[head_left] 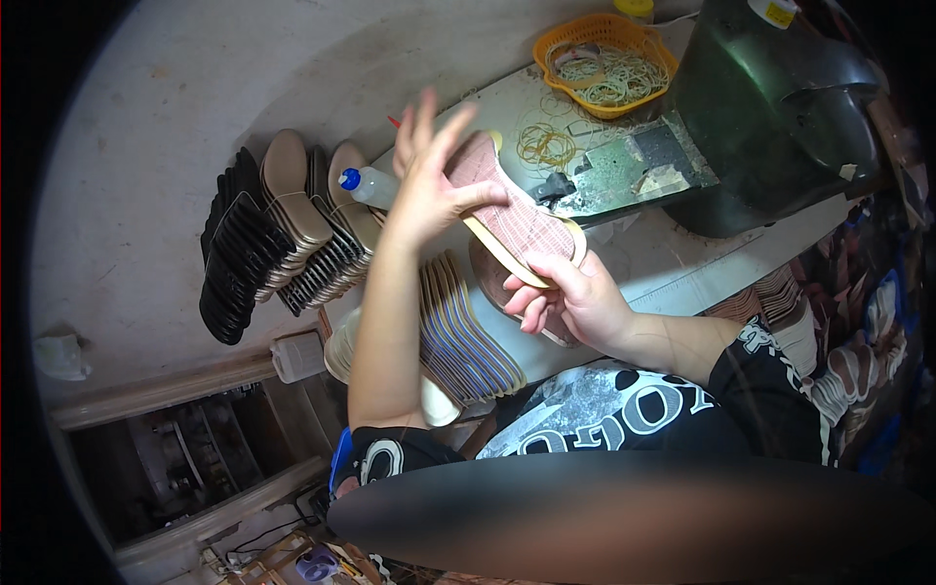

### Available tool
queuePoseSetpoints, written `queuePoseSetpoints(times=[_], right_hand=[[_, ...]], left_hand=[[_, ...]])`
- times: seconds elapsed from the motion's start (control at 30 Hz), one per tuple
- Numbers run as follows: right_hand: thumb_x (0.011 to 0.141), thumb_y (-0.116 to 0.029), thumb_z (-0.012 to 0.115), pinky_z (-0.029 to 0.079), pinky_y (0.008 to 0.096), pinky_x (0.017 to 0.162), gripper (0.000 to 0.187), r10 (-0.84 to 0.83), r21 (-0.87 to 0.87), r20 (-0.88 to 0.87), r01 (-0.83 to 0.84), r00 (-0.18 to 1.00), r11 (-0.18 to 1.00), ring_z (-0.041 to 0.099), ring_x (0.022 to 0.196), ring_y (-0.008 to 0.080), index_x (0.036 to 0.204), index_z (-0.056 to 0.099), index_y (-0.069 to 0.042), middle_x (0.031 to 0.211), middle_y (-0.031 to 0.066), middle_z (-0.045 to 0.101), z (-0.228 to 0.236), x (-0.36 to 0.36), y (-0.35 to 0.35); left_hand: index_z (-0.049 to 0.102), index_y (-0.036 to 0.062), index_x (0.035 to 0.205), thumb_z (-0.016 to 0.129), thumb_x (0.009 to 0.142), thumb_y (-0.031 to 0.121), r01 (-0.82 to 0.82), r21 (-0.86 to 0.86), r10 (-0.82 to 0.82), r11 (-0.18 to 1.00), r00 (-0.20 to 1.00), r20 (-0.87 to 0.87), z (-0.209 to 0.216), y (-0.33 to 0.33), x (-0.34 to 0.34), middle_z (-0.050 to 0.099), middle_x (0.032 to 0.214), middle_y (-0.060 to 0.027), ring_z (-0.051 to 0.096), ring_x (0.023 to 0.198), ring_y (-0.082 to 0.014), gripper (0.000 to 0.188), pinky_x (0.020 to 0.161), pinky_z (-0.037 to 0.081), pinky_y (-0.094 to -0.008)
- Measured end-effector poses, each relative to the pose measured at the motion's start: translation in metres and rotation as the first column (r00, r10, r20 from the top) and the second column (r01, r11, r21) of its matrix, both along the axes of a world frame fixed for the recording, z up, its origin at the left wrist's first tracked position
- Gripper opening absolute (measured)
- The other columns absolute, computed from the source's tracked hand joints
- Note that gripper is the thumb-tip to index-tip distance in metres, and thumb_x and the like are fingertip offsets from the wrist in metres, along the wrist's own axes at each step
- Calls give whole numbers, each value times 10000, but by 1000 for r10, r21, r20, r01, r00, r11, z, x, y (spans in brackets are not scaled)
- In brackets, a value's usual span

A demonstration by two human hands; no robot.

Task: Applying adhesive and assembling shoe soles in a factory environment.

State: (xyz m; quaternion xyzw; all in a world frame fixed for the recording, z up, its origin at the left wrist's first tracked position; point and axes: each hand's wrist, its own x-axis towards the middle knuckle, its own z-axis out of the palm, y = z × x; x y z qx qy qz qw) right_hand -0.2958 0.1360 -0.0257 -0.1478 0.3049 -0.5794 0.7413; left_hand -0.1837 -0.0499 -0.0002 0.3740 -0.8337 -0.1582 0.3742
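My right hand [580, 297] grips one end of a shoe insole [534, 230], thumb on top and fingers curled beneath. Its upward face is pinkish red with pale lines, and a yellowish rim runs round it. My left hand [427, 185] is at the far end, fingers spread and slightly blurred, with the thumb lying across the insole's face. Under the held insole, another reddish-brown insole [487, 261] lies on the white table [673, 278], partly hidden. Left of that stands a row of stacked insoles [468, 327] with bluish and yellowish edges.
Black and tan insole bundles [283, 195] stand by the wall, beside a blue-capped bottle [370, 185]. An orange basket [604, 44] holds rubber bands, with loose bands [546, 144] nearby. A dark green machine [780, 117] stands at the right; more stacked soles [780, 302] lie below it.
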Motion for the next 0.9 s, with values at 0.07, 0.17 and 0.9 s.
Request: queuePoseSetpoints(times=[0.07, 0.17, 0.9], right_hand=[[960, -245, 462, 524, 254, 534, 334, -1, -5, 3, 1, 1000, 1000, 645, 559, 189, 1002, 577, 65, 755, 160, 664, -1, 0, -3], [967, -274, 478, 527, 246, 547, 361, 15, 10, -6, -15, 1000, 1000, 668, 601, 189, 960, 592, 69, 751, 150, 667, -2, -1, -8], [982, -314, 480, 570, 279, 725, 399, 108, 204, -36, -99, 993, 974, 688, 837, 212, 1160, 544, 37, 978, 183, 663, 28, -14, -24]], left_hand=[[687, 155, 1014, 778, 641, 526, 499, 122, -504, 858, 771, 390, 20, -20, 2, 610, 1176, -104, 226, 1404, -286, 534, 1130, 24, -538], [701, 131, 916, 771, 650, 527, 422, 592, -721, 686, 501, 478, 45, -27, -12, 617, 1157, -73, 297, 1378, -247, 482, 1126, -32, -539], [621, 15, 819, 706, 828, 278, 249, 827, -758, 504, 586, 286, 51, -22, 6, 577, 650, -17, 498, 624, -79, 277, 574, 422, -254]])
